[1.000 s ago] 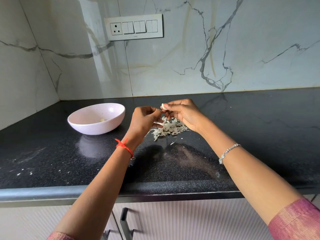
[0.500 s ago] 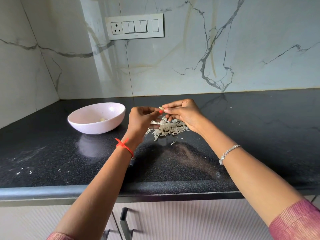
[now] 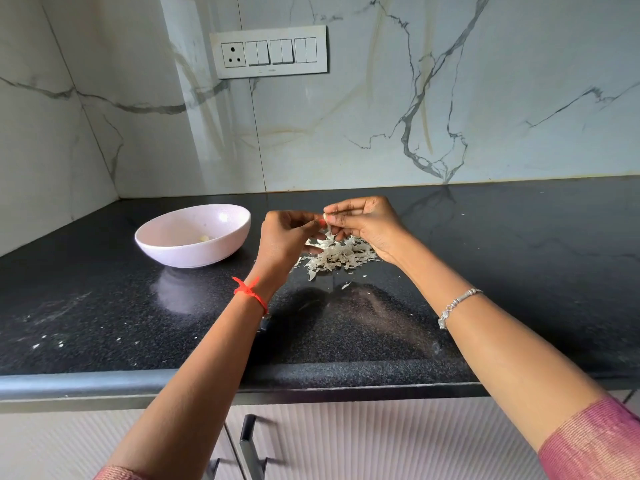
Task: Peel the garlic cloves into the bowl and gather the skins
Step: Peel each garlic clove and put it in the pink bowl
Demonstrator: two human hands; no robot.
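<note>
Head view looks down on a black speckled table [image 3: 519, 258] set against a marble wall [image 3: 381, 116]. Both hands meet above the middle of the table. The right hand [image 3: 372, 225] pinches a small garlic clove [image 3: 326, 216] between thumb and curled fingers [image 3: 346, 205]. The left hand [image 3: 282, 239] meets it from the other side, its fingers [image 3: 304, 226] curled and its thumb tip pressed to the same clove. A thin strip of skin [image 3: 330, 233] hangs down from the clove.

Right below the hands a loose pile of pale skins [image 3: 337, 256] lies on the table, with a few stray flakes just in front of it. A pink bowl [image 3: 194, 259] stands to the left of the pile, near but apart from it, and one peeled clove [image 3: 204, 238] lies inside.

A red thread [image 3: 250, 293] is tied round the left wrist; a silver bracelet [image 3: 457, 303] circles the right. A switch plate [image 3: 272, 51] is fixed to the wall above the bowl. Below the table edge a dark cupboard handle [image 3: 247, 441] shows.
</note>
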